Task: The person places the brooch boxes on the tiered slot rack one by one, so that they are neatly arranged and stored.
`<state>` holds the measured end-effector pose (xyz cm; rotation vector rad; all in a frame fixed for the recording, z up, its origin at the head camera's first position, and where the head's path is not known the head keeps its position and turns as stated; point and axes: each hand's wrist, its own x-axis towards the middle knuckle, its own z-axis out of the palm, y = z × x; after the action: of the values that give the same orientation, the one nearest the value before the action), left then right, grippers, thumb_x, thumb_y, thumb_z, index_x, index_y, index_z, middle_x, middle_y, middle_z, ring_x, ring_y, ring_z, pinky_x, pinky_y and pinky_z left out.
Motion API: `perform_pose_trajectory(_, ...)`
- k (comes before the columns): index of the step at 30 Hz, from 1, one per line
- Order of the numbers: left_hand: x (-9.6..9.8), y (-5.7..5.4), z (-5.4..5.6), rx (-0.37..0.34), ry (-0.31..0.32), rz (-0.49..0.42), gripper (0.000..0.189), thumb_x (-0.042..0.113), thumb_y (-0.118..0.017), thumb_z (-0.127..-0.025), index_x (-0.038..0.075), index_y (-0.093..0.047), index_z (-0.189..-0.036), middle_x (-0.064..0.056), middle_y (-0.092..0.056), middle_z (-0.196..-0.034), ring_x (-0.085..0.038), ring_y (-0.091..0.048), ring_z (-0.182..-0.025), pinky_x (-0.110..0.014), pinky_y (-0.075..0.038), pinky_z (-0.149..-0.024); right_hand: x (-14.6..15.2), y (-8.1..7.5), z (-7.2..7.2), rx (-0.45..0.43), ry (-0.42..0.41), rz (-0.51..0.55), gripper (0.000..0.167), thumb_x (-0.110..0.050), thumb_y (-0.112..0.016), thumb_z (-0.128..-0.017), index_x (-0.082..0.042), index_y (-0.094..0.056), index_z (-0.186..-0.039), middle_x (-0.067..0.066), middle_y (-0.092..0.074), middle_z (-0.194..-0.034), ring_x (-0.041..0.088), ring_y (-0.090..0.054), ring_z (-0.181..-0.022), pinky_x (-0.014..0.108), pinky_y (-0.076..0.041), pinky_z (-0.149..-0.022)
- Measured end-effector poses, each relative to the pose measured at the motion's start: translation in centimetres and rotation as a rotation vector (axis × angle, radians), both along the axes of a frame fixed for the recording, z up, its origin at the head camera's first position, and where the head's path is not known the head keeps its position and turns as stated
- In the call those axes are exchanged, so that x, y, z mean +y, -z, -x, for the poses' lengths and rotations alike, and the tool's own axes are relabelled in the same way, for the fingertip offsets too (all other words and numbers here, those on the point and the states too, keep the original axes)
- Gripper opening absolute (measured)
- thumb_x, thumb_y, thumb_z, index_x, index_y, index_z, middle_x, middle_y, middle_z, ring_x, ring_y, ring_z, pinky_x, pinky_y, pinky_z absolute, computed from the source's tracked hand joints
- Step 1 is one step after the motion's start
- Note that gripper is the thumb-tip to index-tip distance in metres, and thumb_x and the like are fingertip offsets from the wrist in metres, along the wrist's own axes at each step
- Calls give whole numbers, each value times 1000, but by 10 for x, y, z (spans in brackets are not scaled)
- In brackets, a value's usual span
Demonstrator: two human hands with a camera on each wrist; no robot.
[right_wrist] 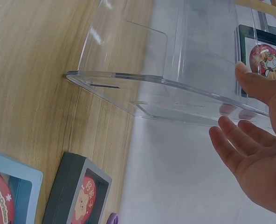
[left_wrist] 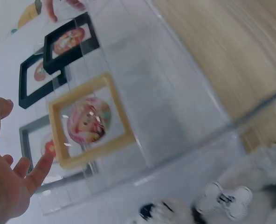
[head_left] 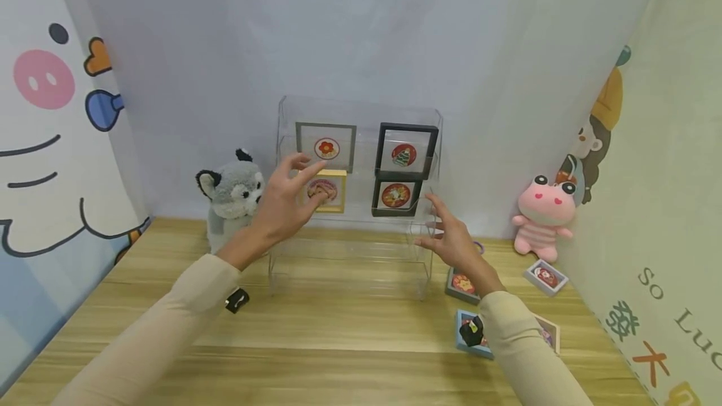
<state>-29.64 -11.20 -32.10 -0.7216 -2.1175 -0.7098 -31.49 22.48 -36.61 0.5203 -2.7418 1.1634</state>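
Note:
A clear acrylic tiered rack stands against the backdrop. On its upper tier are a grey frame with a flower badge and a black frame with a tree badge. The tier below carries a yellow frame and a second black frame, each around a round badge. My left hand is at the yellow frame's left side, fingers spread, gripping nothing. Beside the rack's right side panel, my right hand has thumb and fingers apart, the thumb overlapping the panel's edge in the right wrist view.
A grey plush husky sits left of the rack, near a small black object. To the right are a pink plush frog, a white frame, a dark grey frame, a blue frame and a beige frame.

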Motion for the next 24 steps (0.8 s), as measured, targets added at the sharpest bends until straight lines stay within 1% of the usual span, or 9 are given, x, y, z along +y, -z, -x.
perform_pose_trajectory(2,-11,6,-5,-33,-23,18,56,10,-80,-84,8,-60,-136,-27,-50,-132,-41,-54,-114,-55,-50,-87,0,0,0,-2,0,-1,96,-7,-80,-84,-21,-21,-159,32,-37,-153,48,-57,-124,52,-55,-92)
perform_pose_trajectory(5,-24,20,-13,-64,-48,29,57,12,-81,-83,6,-59,-136,-28,-49,-130,-40,-54,-111,-56,-49,-88,1,0,0,-3,-1,-4,96,-7,-80,-84,-22,-21,-159,31,-36,-154,48,-57,-124,52,-55,-92)
perform_pose_trajectory(7,-30,30,-19,-75,-70,35,60,14,-83,-82,6,-60,-136,-28,-50,-127,-40,-55,-107,-55,-50,-85,0,0,0,-3,-1,-3,96,-7,-80,-84,-22,-21,-159,31,-36,-154,49,-57,-124,52,-54,-93)
perform_pose_trajectory(9,-34,42,-27,-91,-99,41,63,17,-85,-80,6,-59,-137,-28,-50,-122,-38,-55,-100,-51,-50,-80,0,0,0,-8,1,-4,96,-7,-80,-84,-21,-21,-159,31,-36,-154,49,-57,-124,53,-54,-93)
perform_pose_trajectory(12,-37,60,-37,-140,-154,39,68,18,-87,-78,6,-58,-139,-25,-51,-115,-35,-54,-90,-46,-48,-73,0,0,-1,-17,2,-9,96,-7,-79,-84,-22,-20,-159,31,-36,-154,48,-56,-125,52,-54,-93)
perform_pose_trajectory(15,-38,75,-44,-217,-212,40,72,20,-87,-78,7,-55,-142,-22,-49,-111,-30,-52,-82,-40,-45,-66,1,0,-1,-14,2,-14,97,-8,-79,-85,-22,-20,-159,30,-36,-154,48,-56,-125,53,-54,-93)
perform_pose_trajectory(18,-39,88,-47,-299,-254,46,79,25,-87,-78,10,-51,-146,-22,-47,-112,-25,-50,-74,-36,-42,-59,1,-1,-1,-5,2,-14,97,-8,-80,-84,-23,-20,-159,30,-37,-153,48,-57,-124,53,-55,-92)
perform_pose_trajectory(21,-40,97,-47,-390,-279,60,86,30,-86,-79,14,-43,-151,-23,-46,-115,-21,-47,-67,-32,-39,-54,1,-1,-1,-2,3,-15,97,-8,-80,-84,-22,-20,-159,29,-38,-153,48,-57,-123,53,-55,-91)
perform_pose_trajectory(24,-43,104,-47,-470,-288,71,92,33,-86,-79,17,-36,-155,-25,-45,-119,-19,-46,-65,-30,-38,-53,1,-1,-1,-2,-2,-20,96,-7,-79,-85,-21,-20,-159,30,-38,-152,48,-58,-123,53,-55,-91)
